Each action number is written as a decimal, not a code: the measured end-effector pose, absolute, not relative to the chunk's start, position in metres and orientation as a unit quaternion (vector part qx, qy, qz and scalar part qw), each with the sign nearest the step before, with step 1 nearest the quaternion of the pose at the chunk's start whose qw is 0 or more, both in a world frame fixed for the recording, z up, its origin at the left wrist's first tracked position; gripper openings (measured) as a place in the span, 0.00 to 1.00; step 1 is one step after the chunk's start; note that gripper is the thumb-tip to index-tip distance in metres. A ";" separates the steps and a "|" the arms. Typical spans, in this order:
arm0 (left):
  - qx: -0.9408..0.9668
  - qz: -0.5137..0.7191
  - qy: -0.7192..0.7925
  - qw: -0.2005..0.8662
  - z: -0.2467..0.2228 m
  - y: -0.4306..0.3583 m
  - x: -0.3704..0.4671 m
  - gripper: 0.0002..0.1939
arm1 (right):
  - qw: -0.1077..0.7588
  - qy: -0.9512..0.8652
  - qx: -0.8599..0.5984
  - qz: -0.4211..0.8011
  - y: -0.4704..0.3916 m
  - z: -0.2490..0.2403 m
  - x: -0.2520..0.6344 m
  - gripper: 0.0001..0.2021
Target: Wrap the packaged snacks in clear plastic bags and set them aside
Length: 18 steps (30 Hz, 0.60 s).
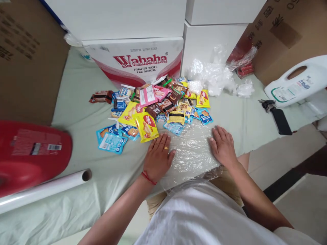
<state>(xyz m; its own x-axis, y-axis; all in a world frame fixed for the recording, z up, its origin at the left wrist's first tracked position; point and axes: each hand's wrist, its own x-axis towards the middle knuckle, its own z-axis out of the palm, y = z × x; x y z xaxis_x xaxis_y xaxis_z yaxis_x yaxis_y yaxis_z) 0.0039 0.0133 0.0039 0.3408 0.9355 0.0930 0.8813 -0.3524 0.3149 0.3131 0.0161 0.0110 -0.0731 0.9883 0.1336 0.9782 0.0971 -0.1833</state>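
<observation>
Grip open on both sides, nothing clasped: left hand [157, 156] lies palm down at the left side of some clear plastic film [190, 149], right hand [223, 144] likewise at its right side, thumb toward it. Head view, from where I'd stand: hands seem set apart to hold the film spread and flat; thin stuff, looks prone to wrinkling. Film sits on the cloth-covered desk [245, 126] at the middle of the front edge, near end hanging over toward the lap. Snack packets [154, 109] heaped just beyond it, toward the back edge, probably so the film has room and they're within reach. Yellow packet [147, 126] right by the left fingertips; can't tell if touching. Red-and-white carton [138, 61] stands behind the heap, like a backstop. Crumpled clear plastic [217, 78] bunched right of it, out of the way I'd guess. Roll [46, 189] toward the left front corner, red container [35, 153] behind. White jug [298, 81], keys [267, 106], black phone-like thing [281, 120] near the right edge, apparently parked aside.
</observation>
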 end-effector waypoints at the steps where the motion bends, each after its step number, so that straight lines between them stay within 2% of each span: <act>1: 0.818 0.124 0.552 0.105 0.004 0.013 0.005 0.32 | 0.127 -0.740 -0.660 0.028 0.017 0.014 0.309 0.27; 6: 0.836 0.094 0.529 0.110 0.010 0.012 0.005 0.34 | 0.156 -0.837 -0.509 0.126 0.023 0.029 0.294 0.23; 11: 0.847 0.081 0.516 0.103 0.012 0.013 0.004 0.35 | 0.228 -0.757 -0.607 0.082 0.054 0.033 0.308 0.17; 16: 0.852 0.083 0.508 0.092 0.009 0.012 0.003 0.36 | 0.071 -0.699 -0.704 0.101 0.090 0.040 0.310 0.20; 18: 0.852 0.088 0.507 0.091 0.008 0.011 0.002 0.35 | 0.041 -0.648 -0.754 0.099 0.097 0.041 0.305 0.21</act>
<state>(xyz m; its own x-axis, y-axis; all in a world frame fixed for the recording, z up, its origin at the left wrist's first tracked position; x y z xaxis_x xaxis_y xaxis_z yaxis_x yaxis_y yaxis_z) 0.0022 0.0114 0.0083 0.4696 0.8810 0.0577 0.8489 -0.4685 0.2446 0.3049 0.0970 0.0408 0.1411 0.9852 -0.0972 0.9691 -0.1575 -0.1898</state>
